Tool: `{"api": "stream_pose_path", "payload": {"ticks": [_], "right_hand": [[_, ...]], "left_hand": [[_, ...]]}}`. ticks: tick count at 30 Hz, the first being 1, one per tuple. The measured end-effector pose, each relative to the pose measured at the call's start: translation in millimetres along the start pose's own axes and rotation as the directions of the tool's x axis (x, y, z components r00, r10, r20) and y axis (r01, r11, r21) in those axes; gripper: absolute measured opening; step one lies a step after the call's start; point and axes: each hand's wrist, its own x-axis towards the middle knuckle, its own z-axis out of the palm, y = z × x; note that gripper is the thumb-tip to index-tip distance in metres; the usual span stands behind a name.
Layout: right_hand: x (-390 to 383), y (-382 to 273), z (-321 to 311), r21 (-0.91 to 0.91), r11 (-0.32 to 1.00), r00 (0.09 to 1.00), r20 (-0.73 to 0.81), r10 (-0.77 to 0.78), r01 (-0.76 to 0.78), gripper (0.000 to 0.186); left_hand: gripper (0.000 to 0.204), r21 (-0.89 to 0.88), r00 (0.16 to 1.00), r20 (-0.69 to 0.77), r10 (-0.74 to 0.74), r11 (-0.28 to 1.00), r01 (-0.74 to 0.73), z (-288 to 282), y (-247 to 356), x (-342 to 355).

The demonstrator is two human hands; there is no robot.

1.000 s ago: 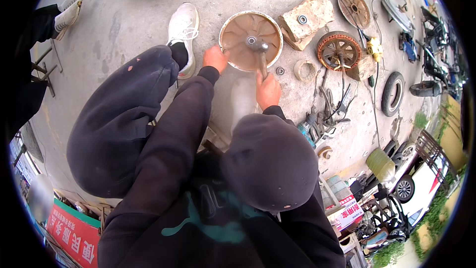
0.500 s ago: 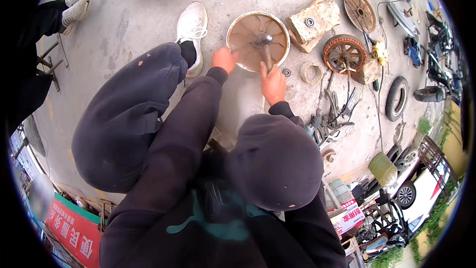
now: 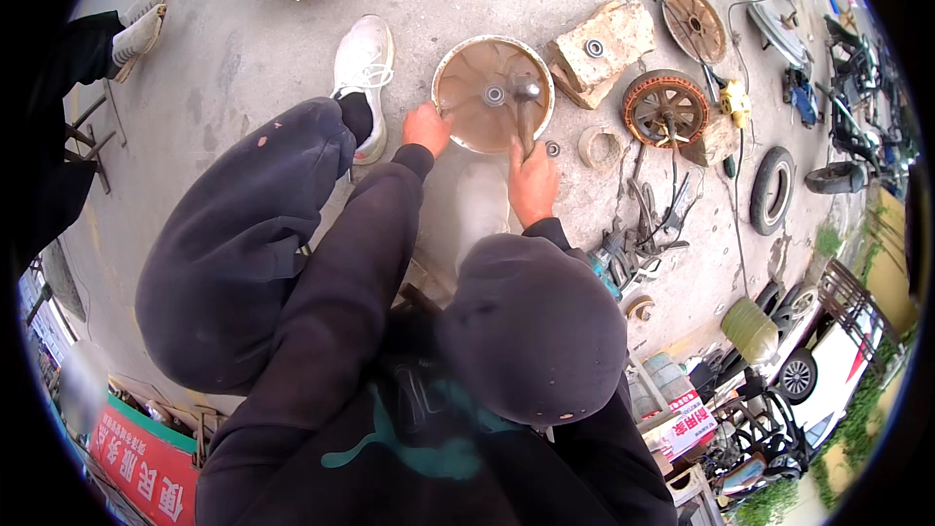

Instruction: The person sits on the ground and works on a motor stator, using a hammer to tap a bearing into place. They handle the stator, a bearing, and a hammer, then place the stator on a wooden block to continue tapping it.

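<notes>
A round metal hub motor cover (image 3: 467, 122), brown inside with raised ribs and a pale rim, lies on the ground ahead of me. In its centre sits a bearing (image 3: 495, 94). My left hand (image 3: 427, 130) grips the cover's near left rim, fingers closed. With my right hand (image 3: 534, 183) I hold a hammer (image 3: 527, 117) by its handle. Its head is over the right part of the cover, beside the bearing; whether it touches is unclear. A second small bearing (image 3: 553, 149) rests on the ground by my right hand.
To the right, a stone block (image 3: 614, 44) carries another bearing. Beyond it are a spoked motor wheel (image 3: 665, 109), another brown cover (image 3: 694, 24), a ring (image 3: 601, 146), a tyre (image 3: 772, 191), cables and hand tools (image 3: 648, 219). Someone's shoes (image 3: 143, 29) are at far left.
The hammer head has moved right, off the cover's centre, so the bearing there now shows. My left hand stays on the rim. The whole view has shifted slightly.
</notes>
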Motion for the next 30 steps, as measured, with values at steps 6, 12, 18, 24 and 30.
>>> {"api": "stream_pose_path", "payload": {"ticks": [6,12,18,24,30], "right_hand": [[1,-23,-12,-0.004,1.0,0.997,0.071,-0.022,0.022,0.052],[-6,-7,6,-0.013,1.0,0.996,0.094,0.0,0.002,0.052],[3,-22,1,0.054,0.996,0.989,-0.137,-0.062,0.07,0.044],[14,-8,-26,0.098,0.994,0.992,0.118,-0.054,0.043,0.052],[-70,49,-18,0.321,0.942,0.984,-0.11,0.138,-0.096,0.046]], "left_hand": [[0.044,-0.052,0.999,-0.033,0.013,0.999,-0.015,5,-14,3],[0.044,-0.037,0.999,0.001,-0.034,0.999,0.034,-2,0,-14],[0.042,-0.046,0.996,-0.06,-0.06,0.997,0.057,-2,2,-5],[0.041,-0.034,0.993,-0.114,0.007,0.999,-0.011,11,-6,-2],[0.046,0.061,0.968,-0.251,-0.01,0.998,0.026,6,-42,25]]}}
